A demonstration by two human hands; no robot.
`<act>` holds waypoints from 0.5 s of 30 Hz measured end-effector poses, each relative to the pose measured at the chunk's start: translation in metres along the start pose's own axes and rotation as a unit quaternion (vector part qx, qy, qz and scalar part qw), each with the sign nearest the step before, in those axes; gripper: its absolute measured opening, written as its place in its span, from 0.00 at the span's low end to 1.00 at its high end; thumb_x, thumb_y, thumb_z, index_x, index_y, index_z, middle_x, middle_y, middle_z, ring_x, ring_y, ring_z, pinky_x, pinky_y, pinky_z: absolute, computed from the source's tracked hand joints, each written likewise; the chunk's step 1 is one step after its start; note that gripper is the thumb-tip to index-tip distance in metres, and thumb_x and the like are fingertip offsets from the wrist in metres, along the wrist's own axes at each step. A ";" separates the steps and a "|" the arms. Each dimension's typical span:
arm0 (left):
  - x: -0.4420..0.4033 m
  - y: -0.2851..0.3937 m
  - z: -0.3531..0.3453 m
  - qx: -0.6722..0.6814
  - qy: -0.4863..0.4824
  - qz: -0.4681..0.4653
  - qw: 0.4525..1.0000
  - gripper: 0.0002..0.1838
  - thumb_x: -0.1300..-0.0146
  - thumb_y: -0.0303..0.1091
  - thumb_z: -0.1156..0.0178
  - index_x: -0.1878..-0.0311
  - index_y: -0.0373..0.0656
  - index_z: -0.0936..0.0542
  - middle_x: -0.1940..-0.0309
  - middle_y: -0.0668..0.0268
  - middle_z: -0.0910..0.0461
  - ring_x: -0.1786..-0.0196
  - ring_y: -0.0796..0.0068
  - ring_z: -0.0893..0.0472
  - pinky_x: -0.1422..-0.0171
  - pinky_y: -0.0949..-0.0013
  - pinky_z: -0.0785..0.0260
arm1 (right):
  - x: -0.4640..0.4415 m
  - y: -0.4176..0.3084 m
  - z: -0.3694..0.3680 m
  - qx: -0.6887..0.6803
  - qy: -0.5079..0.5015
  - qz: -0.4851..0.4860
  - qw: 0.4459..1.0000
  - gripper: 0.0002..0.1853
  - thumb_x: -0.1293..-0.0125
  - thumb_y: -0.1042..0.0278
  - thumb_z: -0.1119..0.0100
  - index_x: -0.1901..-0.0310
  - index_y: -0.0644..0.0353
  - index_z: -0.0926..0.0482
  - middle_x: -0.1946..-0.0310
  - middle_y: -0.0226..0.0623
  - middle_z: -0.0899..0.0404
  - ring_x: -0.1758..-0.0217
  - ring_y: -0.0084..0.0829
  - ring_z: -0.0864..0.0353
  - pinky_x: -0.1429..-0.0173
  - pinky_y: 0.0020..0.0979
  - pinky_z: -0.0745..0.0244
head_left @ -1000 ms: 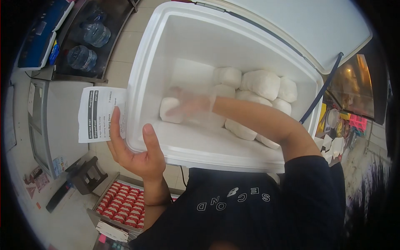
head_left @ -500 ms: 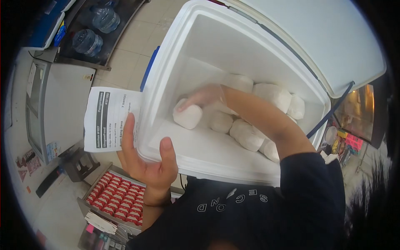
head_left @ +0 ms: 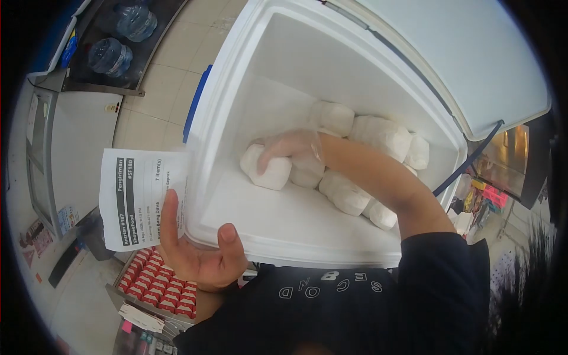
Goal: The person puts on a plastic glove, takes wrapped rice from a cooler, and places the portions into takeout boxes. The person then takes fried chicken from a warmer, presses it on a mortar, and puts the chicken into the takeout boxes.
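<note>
My right hand [head_left: 290, 147], in a clear plastic glove, is inside the white cooler box [head_left: 198, 204] and closed around a white paper-wrapped bundle [head_left: 273, 175]. That bundle sits apart from most others, near the box's left wall. Several similar wrapped bundles [head_left: 381, 137] are grouped along the far and right side, some partly behind my forearm. At the front left corner of the box, my left hand [head_left: 204, 257] has a printed receipt [head_left: 142, 201] pinched between its fingers, with the index finger over the paper and the thumb standing apart.
The box's lid [head_left: 473, 65] is raised on the right, with a dark strap [head_left: 470, 157] beside it. Stacked red-and-white cartons [head_left: 157, 284] are at lower left. Large water bottles [head_left: 110, 57] stand on a dark table at upper left, near a white cabinet [head_left: 89, 127].
My left hand and the receipt have moved down and left in view. My right hand's fingers have wrapped further round the bundle, which is slightly turned. The view has shifted a little.
</note>
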State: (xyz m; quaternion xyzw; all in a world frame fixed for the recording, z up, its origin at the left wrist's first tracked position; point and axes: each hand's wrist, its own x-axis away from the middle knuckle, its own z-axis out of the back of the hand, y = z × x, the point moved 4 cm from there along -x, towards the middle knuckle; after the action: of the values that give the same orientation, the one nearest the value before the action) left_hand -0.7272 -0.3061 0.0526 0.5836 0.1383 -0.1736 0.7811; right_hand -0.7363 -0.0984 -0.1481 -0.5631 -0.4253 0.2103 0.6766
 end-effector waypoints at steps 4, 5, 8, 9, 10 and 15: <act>-0.001 0.005 -0.003 -0.027 0.027 0.019 0.999 0.33 0.40 0.34 0.38 0.36 0.23 0.33 0.44 0.38 0.29 0.45 0.47 0.21 0.43 0.55 0.24 | 0.008 0.004 0.000 0.075 0.039 0.067 0.994 0.24 0.45 0.67 0.32 0.44 0.54 0.21 0.41 0.34 0.25 0.37 0.31 0.29 0.35 0.29 0.34; -0.001 0.007 -0.003 -0.044 0.034 0.030 0.998 0.32 0.40 0.33 0.37 0.36 0.24 0.31 0.46 0.41 0.27 0.45 0.50 0.21 0.43 0.56 0.25 | 0.012 0.008 0.002 -0.057 0.053 0.016 0.997 0.26 0.45 0.77 0.35 0.43 0.47 0.21 0.37 0.35 0.28 0.34 0.33 0.31 0.31 0.29 0.35; -0.001 0.010 -0.004 -0.092 0.057 0.025 0.994 0.30 0.39 0.32 0.37 0.36 0.27 0.29 0.48 0.46 0.26 0.43 0.52 0.23 0.41 0.59 0.28 | 0.029 -0.066 0.012 -0.290 0.092 -0.125 0.944 0.30 0.46 0.81 0.35 0.40 0.45 0.23 0.35 0.36 0.29 0.31 0.35 0.32 0.29 0.29 0.36; -0.002 0.012 -0.006 -0.088 0.057 0.015 0.994 0.30 0.39 0.32 0.37 0.36 0.27 0.29 0.48 0.46 0.26 0.43 0.52 0.23 0.41 0.59 0.28 | 0.039 -0.092 0.014 -0.389 0.117 -0.216 0.888 0.30 0.46 0.75 0.33 0.38 0.48 0.24 0.37 0.36 0.27 0.32 0.34 0.31 0.30 0.29 0.36; -0.002 0.012 -0.007 -0.082 0.071 0.024 0.994 0.29 0.38 0.32 0.37 0.36 0.29 0.28 0.47 0.47 0.25 0.42 0.53 0.23 0.41 0.59 0.29 | 0.045 -0.097 0.015 -0.387 0.126 -0.209 0.889 0.30 0.46 0.75 0.33 0.38 0.48 0.24 0.37 0.36 0.27 0.32 0.34 0.31 0.30 0.29 0.36; -0.003 0.007 -0.003 -0.195 0.089 -0.023 0.976 0.25 0.34 0.34 0.36 0.35 0.36 0.25 0.39 0.55 0.22 0.41 0.61 0.23 0.41 0.60 0.32 | 0.136 -0.161 -0.003 -0.356 0.166 -0.050 0.918 0.33 0.47 0.66 0.33 0.36 0.55 0.28 0.40 0.38 0.25 0.35 0.32 0.29 0.34 0.31 0.32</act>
State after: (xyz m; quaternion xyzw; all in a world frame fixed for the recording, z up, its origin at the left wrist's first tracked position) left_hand -0.7268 -0.3007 0.0589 0.4296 0.2512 -0.1084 0.8606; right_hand -0.6903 -0.0415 0.0489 -0.7714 -0.3812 -0.0856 0.5023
